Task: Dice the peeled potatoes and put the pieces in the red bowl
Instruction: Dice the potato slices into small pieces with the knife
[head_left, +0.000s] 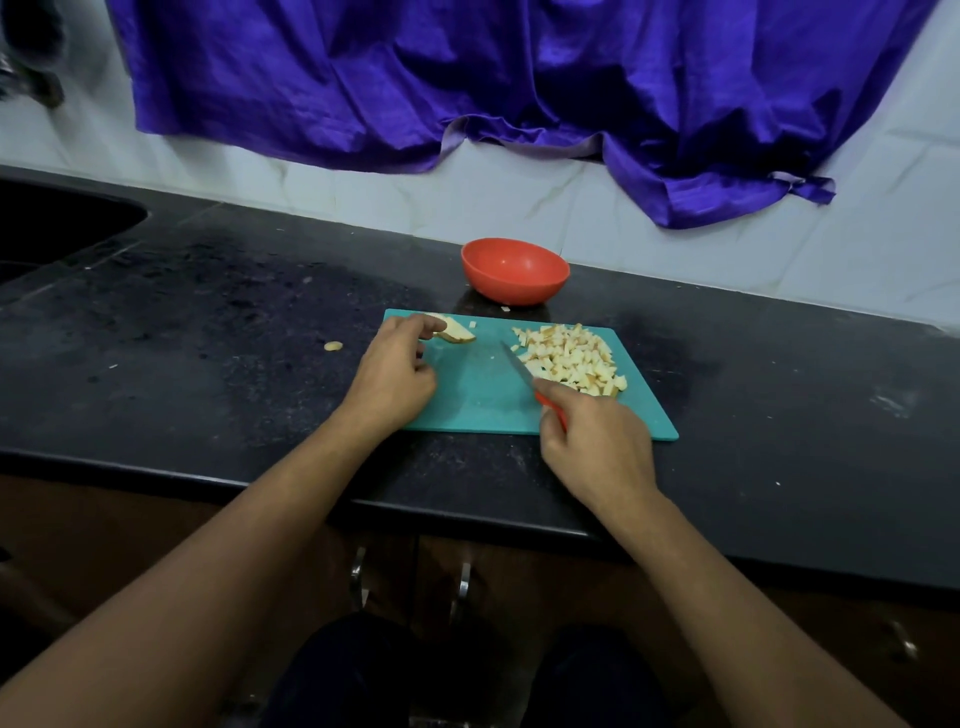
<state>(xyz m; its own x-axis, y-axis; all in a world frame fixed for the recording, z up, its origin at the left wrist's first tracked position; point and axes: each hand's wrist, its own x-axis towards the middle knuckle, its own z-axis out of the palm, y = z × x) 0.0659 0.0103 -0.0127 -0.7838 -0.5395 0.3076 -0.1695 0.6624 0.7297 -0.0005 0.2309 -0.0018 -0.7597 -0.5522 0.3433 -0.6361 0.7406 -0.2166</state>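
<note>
**spudfan:** One pale peeled potato slab (457, 332) to go, pinched at the left hand (400, 374) fingertips. Slippery?

**chopchop:** Probably, but firm; pin it flat. That red-handled knife (522, 371) is gripped in the right hand (597, 447), pale dice heap (571, 358) just beyond.

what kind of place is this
Most likely a home kitchen: a black stone counter with a sink at its left end, a white tiled wall behind it, and a teal cutting board carrying diced potato.
</note>
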